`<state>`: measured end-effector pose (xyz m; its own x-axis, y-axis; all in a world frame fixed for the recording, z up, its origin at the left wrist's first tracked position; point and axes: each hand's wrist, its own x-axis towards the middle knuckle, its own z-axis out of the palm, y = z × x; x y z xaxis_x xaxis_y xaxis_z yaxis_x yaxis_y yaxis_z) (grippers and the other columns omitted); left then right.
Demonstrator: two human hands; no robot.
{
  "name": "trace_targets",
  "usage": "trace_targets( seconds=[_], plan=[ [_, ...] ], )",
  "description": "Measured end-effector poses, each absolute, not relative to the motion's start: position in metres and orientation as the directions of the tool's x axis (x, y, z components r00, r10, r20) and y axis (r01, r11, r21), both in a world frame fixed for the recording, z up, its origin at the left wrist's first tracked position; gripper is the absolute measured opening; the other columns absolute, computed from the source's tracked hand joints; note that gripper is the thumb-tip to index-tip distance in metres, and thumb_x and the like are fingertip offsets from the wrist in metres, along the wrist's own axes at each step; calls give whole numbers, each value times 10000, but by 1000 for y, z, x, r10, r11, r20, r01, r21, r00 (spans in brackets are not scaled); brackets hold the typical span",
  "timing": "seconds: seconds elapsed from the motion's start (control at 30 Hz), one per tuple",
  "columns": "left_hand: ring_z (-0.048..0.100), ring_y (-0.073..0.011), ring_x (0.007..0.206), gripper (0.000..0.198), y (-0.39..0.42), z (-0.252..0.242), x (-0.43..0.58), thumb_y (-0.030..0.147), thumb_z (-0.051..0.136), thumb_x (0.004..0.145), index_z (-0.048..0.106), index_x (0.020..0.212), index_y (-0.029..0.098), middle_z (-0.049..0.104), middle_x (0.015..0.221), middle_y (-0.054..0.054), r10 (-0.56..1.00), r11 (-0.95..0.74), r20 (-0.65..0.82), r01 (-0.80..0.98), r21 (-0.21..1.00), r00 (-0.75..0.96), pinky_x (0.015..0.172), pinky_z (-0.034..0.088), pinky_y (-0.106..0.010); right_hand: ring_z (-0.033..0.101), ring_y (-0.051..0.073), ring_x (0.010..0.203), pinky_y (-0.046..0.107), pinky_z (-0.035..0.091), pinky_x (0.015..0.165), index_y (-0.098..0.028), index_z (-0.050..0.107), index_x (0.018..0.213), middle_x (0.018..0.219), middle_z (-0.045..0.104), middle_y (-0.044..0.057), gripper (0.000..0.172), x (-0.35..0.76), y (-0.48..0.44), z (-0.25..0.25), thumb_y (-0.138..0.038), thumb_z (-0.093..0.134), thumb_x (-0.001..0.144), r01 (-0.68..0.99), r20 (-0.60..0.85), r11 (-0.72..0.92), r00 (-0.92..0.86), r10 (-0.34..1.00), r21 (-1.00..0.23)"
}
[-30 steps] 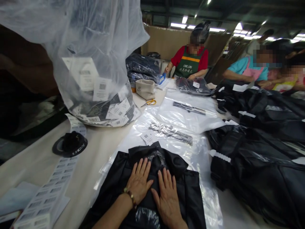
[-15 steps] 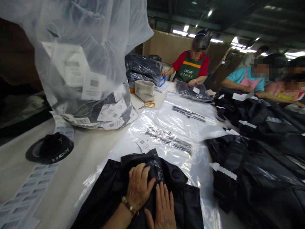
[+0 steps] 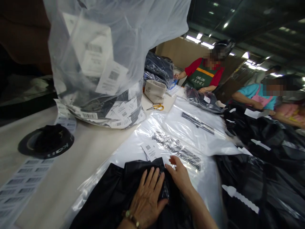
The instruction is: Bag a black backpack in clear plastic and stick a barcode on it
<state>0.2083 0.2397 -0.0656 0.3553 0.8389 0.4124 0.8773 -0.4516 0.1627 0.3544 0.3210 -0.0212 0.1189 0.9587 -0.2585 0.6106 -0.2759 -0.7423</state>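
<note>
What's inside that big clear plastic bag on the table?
The big clear plastic bag holds dark items at its bottom, mixed with many white barcode labels. Whatever lies beneath the labels and the outer dark layer cannot be seen.

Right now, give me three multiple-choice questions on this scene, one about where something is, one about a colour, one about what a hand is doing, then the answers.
1. Where do the yellow-handled scissors lie?
A. Inside the big clear sack
B. On the table beside the beige pouch
C. In a co-worker's hand

2. What colour is the apron of the co-worker in red sleeves?
A. Pink
B. Blue
C. Green

3. What is the left hand doing?
A. Lying flat on the black garment
B. Holding the scissors
C. Reaching into the sack

Answers:
1. B, because the scissors lie on the table just below the pouch.
2. C, because green shows under an orange stripe.
3. A, because the palm and spread fingers rest on the garment.
</note>
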Motion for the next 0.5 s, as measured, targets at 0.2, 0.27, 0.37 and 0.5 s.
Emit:
trace_targets(
  seconds=[0.2, 0.27, 0.37, 0.5],
  plan=[
    [319, -275, 1304, 647, 243, -66, 206, 436, 530, 815, 371, 1353, 114, 418, 1392, -104, 796, -458, 492, 883, 107, 353, 1003, 353, -415, 585, 146, 610, 285, 472, 616, -189, 493, 954, 666, 586, -46, 479, 341, 370, -55, -123, 620, 497, 450, -465, -400, -39, 884, -798],
    [333, -270, 1296, 619, 246, -66, 205, 409, 525, 813, 393, 1340, 113, 433, 1381, -102, 786, -460, 507, 883, 98, 353, 1015, 330, -403, 551, 113, 567, 246, 444, 579, -195, 470, 1073, 637, 559, -85, 603, 339, 372, -55, -104, 603, 492, 402, -474, -389, -136, 870, -829],
    [376, -267, 1270, 584, 248, -69, 202, 388, 514, 808, 429, 1317, 112, 466, 1354, -105, 748, -491, 558, 865, 104, 358, 1059, 270, -395, 455, 65, 507, 188, 371, 535, -216, 425, 1235, 575, 478, -136, 776, 334, 373, -43, -52, 581, 493, 378, -433, -326, -244, 868, -866],
    [504, -262, 1163, 612, 251, -95, 204, 391, 499, 809, 378, 1364, 160, 561, 1255, -95, 675, -565, 663, 805, 182, 324, 1094, 239, -395, 358, 38, 486, 162, 307, 505, -230, 626, 1056, 530, 396, -129, 582, 327, 378, -27, -5, 624, 518, 447, -382, -226, -297, 875, -866]
  ],
)
